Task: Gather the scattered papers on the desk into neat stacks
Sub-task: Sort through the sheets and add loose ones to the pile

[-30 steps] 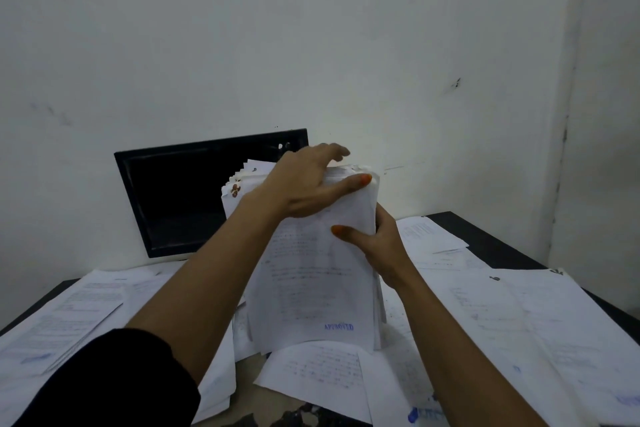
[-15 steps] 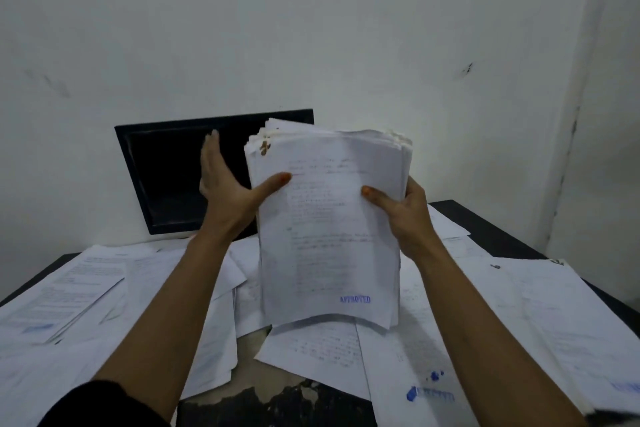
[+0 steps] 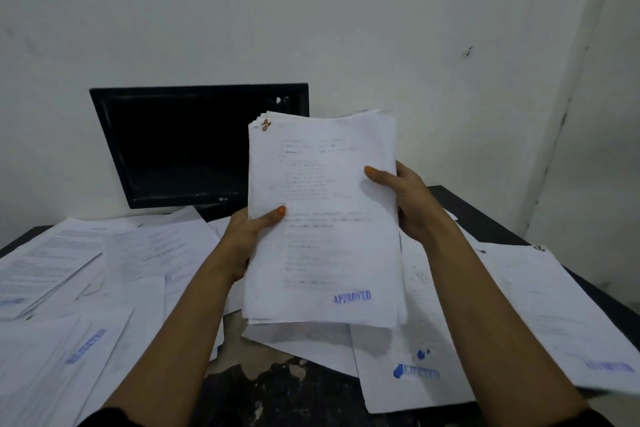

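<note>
- A plain white wall point(image 3: 346, 10) fills the upper half of the frame, with a corner running down the right side.
- A dark worktop point(image 3: 287, 392) spans the lower half; its bare, worn surface shows at the bottom centre.
- A black monitor point(image 3: 187, 146) with a dark screen stands at centre left against the wall.
- The stack of papers point(image 3: 322, 218) is held upright in the centre of the frame, above the worktop, its lower edge just over loose sheets. The front page carries blurred text, a blue "APPROVED" stamp at its lower right and a brown mark at its upper left corner.
- The left hand point(image 3: 247, 236) grips the stack's left edge, thumb across the front page.
- The right hand point(image 3: 405, 198) grips the stack's right edge higher up, thumb on the front page.
- Scattered papers point(image 3: 114, 253) overlap across the left of the worktop; one at lower left bears a blue stamp.
- A stamped sheet point(image 3: 412, 357) lies at lower centre right with a blue stamp and ink spots.
- More sheets point(image 3: 561, 315) cover the right side.
</note>
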A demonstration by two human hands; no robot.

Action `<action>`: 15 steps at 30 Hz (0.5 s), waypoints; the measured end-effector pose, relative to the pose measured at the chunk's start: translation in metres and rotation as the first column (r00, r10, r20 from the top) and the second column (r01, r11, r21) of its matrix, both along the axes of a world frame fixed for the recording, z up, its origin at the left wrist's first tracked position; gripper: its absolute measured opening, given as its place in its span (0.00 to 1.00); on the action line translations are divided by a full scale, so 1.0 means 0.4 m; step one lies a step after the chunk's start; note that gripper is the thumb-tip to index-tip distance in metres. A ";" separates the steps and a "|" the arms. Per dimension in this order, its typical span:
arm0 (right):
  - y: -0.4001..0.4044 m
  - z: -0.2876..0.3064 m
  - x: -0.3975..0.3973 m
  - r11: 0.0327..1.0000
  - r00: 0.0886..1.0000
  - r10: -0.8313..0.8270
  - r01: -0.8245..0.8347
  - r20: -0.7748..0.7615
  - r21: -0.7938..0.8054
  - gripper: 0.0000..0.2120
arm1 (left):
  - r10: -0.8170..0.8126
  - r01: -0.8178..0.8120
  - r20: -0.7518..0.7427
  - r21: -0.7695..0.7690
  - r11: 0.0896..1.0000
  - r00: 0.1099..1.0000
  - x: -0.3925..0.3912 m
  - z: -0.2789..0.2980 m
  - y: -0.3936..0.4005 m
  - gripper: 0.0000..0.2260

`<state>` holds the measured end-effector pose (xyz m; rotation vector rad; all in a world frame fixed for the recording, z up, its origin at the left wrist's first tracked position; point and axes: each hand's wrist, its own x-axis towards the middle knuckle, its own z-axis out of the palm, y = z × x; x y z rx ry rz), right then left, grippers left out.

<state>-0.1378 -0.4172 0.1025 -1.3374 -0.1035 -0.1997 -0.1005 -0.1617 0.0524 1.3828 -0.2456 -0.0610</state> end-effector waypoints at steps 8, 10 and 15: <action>-0.024 -0.171 -0.019 0.977 0.923 0.012 -0.092 -0.385 -0.190 0.14 | -0.054 0.056 -0.437 -0.008 0.998 0.898 -0.025 -0.057 -0.008 0.13; -0.032 -0.204 -0.015 0.983 0.885 -0.024 -0.063 -0.466 -0.170 0.13 | -0.044 0.070 -0.490 0.035 0.997 0.871 -0.036 -0.078 -0.008 0.13; -0.031 -0.260 -0.017 0.980 0.793 -0.021 -0.105 -0.608 -0.171 0.13 | 0.024 0.045 -0.504 0.124 0.991 0.864 -0.028 -0.150 0.004 0.18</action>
